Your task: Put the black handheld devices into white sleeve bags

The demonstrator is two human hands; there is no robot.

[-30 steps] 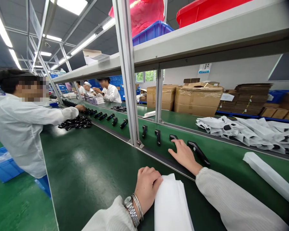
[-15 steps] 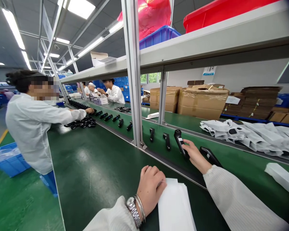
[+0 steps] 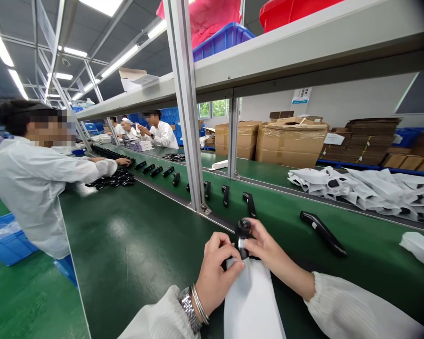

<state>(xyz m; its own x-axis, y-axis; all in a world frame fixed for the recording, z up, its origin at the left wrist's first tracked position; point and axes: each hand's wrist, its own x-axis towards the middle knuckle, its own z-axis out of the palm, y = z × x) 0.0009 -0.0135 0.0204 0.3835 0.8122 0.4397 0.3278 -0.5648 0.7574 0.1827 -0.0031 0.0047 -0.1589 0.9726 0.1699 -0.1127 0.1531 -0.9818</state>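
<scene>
In my right hand is a black handheld device with a small light patch on its side, its fingers closed around it. The device is upright at the top end of a stack of flat white bags. My left hand, with a watch and bangles at the wrist, pinches the upper edge of the top bag, close to the lower end of the device. Whether the device's tip is inside the bag is hidden by the fingers.
A row of similar black devices lies on the green belt, with one to the right. Filled white bags pile up beyond the belt. A metal post and overhead shelf stand ahead. A co-worker reaches over at left.
My right hand has lifted the black device off the belt and brought it to the bags. My left hand has closed into a pinch at the bag's edge. The view has shifted slightly.
</scene>
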